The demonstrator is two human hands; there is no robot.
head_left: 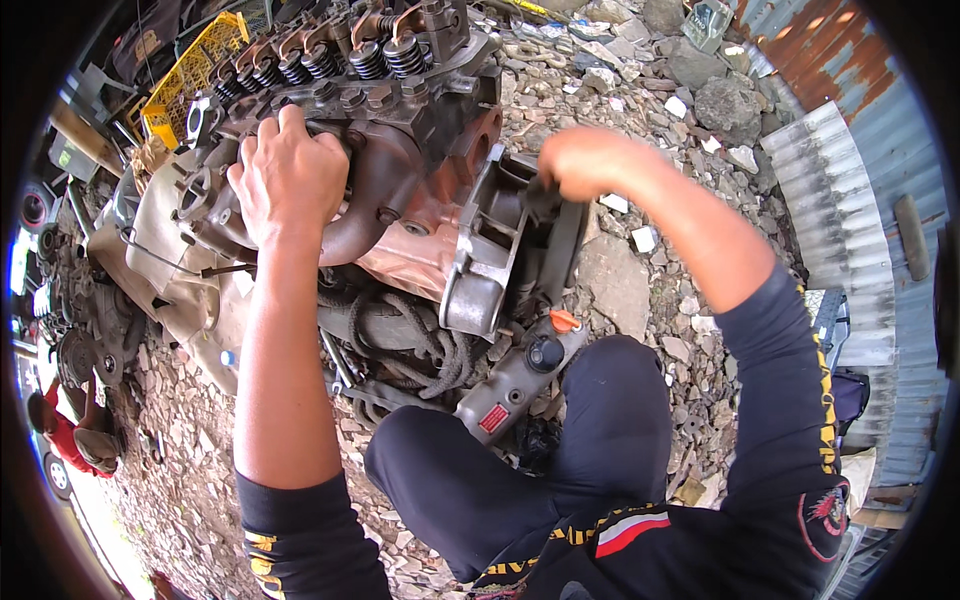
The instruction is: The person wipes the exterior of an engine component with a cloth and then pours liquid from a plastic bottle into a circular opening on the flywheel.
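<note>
A large engine [420,130] stands before me, with a row of valve springs [405,57] along its top. My left hand [290,175] is closed, its knuckles up and its fingers curled over the brown cast manifold [375,190] on the engine's near side. Beside the grey metal housing [480,260] at the engine's right end, my right hand [590,165] is closed and smeared by motion. A dark, blurred thing [541,200] shows under its fingers; its kind cannot be told. A grey valve cover [490,390] with an orange cap lies between the engine and my knees.
Thick dark rope [420,345] lies coiled under the engine. Stones and rubble [640,290] cover the ground. Corrugated metal sheets [840,220] stand at the right. A yellow crate [190,80] sits behind at the left. Farther left, a person in red [75,435] is beside loose machine parts [80,330].
</note>
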